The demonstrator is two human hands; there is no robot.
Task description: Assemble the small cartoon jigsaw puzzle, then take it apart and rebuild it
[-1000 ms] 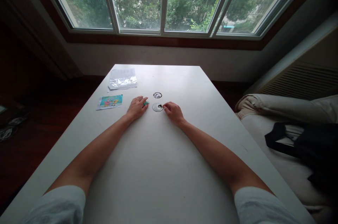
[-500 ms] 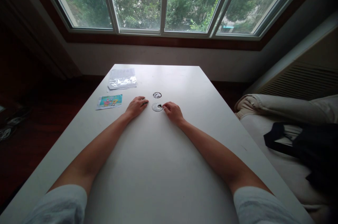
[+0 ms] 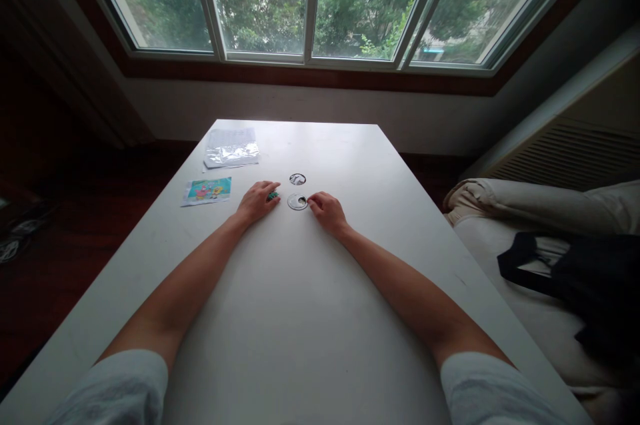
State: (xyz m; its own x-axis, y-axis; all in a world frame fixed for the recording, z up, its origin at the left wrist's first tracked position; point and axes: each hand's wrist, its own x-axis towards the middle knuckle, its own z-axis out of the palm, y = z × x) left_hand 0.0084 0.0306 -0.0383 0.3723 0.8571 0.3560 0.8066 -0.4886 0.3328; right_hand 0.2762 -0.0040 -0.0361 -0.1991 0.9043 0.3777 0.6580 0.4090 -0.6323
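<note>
My left hand rests on the white table with its fingers curved around a small green thing, which shows between thumb and forefinger and is mostly covered. To its right lies a pale round disc with a dark rim. My right hand is closed in a pinch at the disc's right edge, beside a small dark patch on it; what the fingertips hold is too small to make out. Just beyond, a second round disc with a black-and-white pattern lies flat, touched by neither hand.
A colourful cartoon picture card lies left of my left hand. Behind it are papers in a clear plastic sleeve. The white table reaches toward the window. On the right is a pale sofa with a dark cloth bag.
My left forefinger has lifted and stretched out to the right, so more of the green thing shows under the hand. My right hand stays at the disc's edge.
</note>
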